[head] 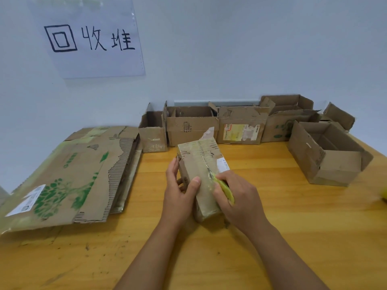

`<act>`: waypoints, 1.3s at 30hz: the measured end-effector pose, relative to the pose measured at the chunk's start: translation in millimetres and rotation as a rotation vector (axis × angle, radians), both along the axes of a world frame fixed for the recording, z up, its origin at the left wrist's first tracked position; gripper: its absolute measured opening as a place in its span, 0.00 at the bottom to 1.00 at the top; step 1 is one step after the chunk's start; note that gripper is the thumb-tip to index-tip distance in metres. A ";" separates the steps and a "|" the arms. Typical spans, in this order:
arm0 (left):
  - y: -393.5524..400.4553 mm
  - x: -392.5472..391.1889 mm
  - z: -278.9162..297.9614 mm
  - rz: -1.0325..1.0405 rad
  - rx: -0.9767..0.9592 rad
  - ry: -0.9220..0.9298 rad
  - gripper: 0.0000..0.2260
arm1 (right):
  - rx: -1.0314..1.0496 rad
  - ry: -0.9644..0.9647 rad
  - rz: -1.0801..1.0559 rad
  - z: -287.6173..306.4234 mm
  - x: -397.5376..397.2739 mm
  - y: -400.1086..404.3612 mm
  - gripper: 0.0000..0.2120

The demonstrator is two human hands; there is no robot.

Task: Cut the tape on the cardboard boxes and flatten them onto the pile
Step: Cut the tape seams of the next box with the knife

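A small taped box [200, 174] stands on the wooden tabletop [272, 237], right between the two hands. The left hand [181, 193] has its grip closed around the box's left side, with the thumb [193, 184] pressed on top. The right hand [238, 197] has its grip closed around a yellow cutter [226, 190]. The cutter's tip touches the tape line [206, 160] that runs along the top of the box, just in front of the right grip.

Off to the left of the left grip lies the pile of flat cardboard [69, 176], with green print on it. Beyond both grips, a row of open boxes [209, 126] stands by the wall. Off to the right of the right grip sits one more open box [328, 153]. A paper sign [90, 38] hangs on the wall above the pile
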State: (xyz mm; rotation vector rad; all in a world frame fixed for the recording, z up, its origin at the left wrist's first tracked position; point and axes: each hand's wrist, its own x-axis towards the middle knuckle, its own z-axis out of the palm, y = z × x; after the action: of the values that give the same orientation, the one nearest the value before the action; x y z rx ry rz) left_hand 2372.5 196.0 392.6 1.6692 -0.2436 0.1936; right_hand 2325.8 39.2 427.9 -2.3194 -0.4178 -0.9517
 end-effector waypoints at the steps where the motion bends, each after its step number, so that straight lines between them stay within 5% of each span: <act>1: -0.1 -1.3 -0.1 -0.009 0.018 0.015 0.34 | 0.003 0.002 0.000 -1.1 0.4 -0.4 0.12; 10: 1.6 -26.9 1.8 -0.081 0.287 0.060 0.45 | 0.030 0.041 0.002 -5.2 1.6 -1.9 0.12; 19: 4.2 -35.4 -4.1 -0.050 0.305 -0.005 0.29 | 0.033 0.126 0.026 -1.5 -11.2 -3.1 0.07; 26: 1.9 -38.2 -1.9 -0.013 0.324 -0.017 0.28 | 0.023 0.106 0.029 -2.7 -28.3 -8.7 0.14; 39: -1.7 -33.0 -3.1 0.013 0.273 0.067 0.27 | -0.031 0.073 0.036 -11.0 -51.5 -17.0 0.13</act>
State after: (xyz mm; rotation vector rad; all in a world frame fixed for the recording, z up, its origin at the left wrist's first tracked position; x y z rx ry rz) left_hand 2339.4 194.3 389.5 1.9444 -0.2162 0.1170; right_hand 2274.3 22.2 416.9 -2.3585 -0.4465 -0.8465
